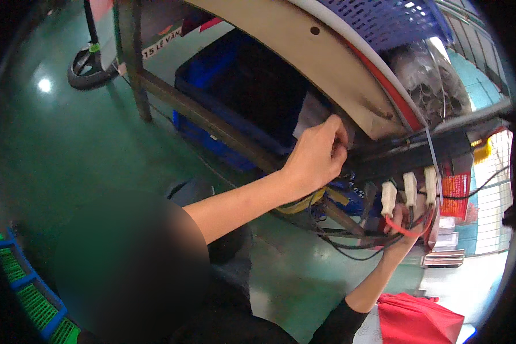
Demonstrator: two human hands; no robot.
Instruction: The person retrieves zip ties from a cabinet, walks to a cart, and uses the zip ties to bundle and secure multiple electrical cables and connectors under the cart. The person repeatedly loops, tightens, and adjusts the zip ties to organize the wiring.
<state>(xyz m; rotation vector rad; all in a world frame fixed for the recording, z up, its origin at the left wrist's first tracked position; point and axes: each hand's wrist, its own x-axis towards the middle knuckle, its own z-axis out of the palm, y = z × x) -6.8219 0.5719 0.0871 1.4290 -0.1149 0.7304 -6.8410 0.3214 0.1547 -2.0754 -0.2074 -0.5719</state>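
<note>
Left hand (318,153) curled, right hand (401,221) just below white connectors (410,189)

The left grip curls near a dark bar (407,159); whether it grasps anything cannot be told. The right grip, partly hidden beside black cables (364,246), is equally unclear. A blue crate (200,66) sits beyond the left hand.
</note>
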